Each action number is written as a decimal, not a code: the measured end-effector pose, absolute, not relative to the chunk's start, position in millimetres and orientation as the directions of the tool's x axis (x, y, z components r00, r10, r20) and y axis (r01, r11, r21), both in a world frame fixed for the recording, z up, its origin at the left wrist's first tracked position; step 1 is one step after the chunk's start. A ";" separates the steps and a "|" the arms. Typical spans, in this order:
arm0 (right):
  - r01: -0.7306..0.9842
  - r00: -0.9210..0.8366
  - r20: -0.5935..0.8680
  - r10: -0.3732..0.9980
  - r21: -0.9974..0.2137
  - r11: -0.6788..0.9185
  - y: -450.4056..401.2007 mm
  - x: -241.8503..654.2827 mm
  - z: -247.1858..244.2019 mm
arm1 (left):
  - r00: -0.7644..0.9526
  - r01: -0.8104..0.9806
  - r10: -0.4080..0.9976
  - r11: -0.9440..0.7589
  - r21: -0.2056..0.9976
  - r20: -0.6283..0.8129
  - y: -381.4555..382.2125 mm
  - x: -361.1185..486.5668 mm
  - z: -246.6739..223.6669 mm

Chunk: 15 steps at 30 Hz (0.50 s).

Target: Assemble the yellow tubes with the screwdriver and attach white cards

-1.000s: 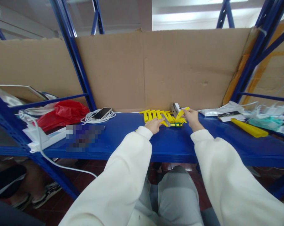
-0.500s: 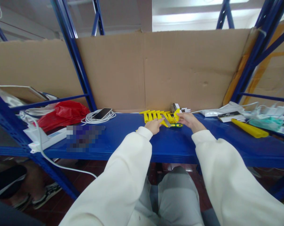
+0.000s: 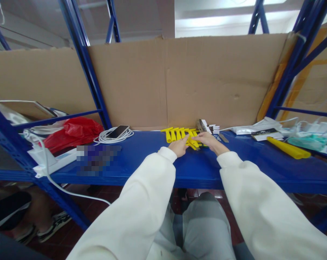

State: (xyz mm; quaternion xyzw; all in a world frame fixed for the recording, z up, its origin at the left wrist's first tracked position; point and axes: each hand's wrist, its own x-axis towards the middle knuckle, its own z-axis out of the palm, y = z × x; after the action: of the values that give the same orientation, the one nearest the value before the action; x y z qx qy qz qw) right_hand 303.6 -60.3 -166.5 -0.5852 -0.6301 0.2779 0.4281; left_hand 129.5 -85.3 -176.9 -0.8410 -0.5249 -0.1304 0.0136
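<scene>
Near the middle of the blue shelf my left hand (image 3: pixel 179 147) is closed on a yellow tool part (image 3: pixel 192 143), its fingertips at the left side of the part. My right hand (image 3: pixel 208 140) reaches the same part from the right, fingers pinched at its upper edge. Behind my hands lies a row of several yellow handles (image 3: pixel 173 135). Small black-and-white packs (image 3: pixel 204 125) stand against the cardboard beyond my right hand, and a flat grey blade (image 3: pixel 223 138) lies to their right.
A phone (image 3: pixel 119 131) rests on a coiled white cable, with a red bag (image 3: pixel 74 133) and power strip (image 3: pixel 57 162) farther left. A yellow cone-like piece (image 3: pixel 289 148) and a green mask (image 3: pixel 308 142) lie right. Another person's legs show at lower left.
My right hand has moved left with the yellow piece and now meets my left hand. The grey blade between my hands is no longer visible there; one shows right of the packs.
</scene>
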 end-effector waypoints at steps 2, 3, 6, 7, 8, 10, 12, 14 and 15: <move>0.512 0.029 0.225 0.974 -0.840 0.179 -59.9 303.3 -167.5 | 0.412 0.888 0.879 -0.446 0.111 0.239 -85.3 129.8 -177.1; 0.514 0.020 0.225 0.974 -0.838 0.183 -59.7 303.4 -167.8 | 0.412 0.888 0.879 -0.446 0.109 0.240 -85.3 129.7 -177.1; 0.513 0.017 0.221 0.975 -0.839 0.182 -59.6 303.4 -168.0 | 0.415 0.888 0.879 -0.447 0.105 0.234 -85.2 129.4 -177.1; 0.512 0.018 0.220 0.975 -0.840 0.180 -59.9 303.1 -167.8 | 0.416 0.888 0.879 -0.447 0.105 0.233 -85.2 129.3 -177.1; 0.511 0.023 0.221 0.975 -0.841 0.178 -60.4 302.6 -167.6 | 0.417 0.888 0.879 -0.449 0.104 0.233 -85.2 129.3 -177.1; 0.513 0.033 0.223 0.974 -0.840 0.175 -62.0 301.3 -167.0 | 0.418 0.887 0.878 -0.450 0.107 0.234 -85.2 129.3 -177.1; 0.516 0.045 0.225 0.973 -0.839 0.170 -64.0 299.5 -166.3 | 0.417 0.885 0.878 -0.451 0.113 0.234 -85.4 129.6 -177.2; 0.525 0.054 0.225 0.973 -0.835 0.164 -66.0 297.5 -165.9 | 0.414 0.885 0.880 -0.449 0.122 0.234 -85.5 129.9 -177.1; 0.531 0.057 0.223 0.973 -0.832 0.159 -66.9 296.6 -165.8 | 0.412 0.885 0.881 -0.447 0.126 0.234 -85.6 130.1 -177.1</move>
State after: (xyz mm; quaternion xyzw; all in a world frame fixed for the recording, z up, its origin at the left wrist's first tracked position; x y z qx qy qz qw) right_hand 296.6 -66.9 -165.8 -0.5927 -0.6344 0.2626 0.4211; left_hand 130.1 -85.6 -177.1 -0.8401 -0.5255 -0.1340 0.0088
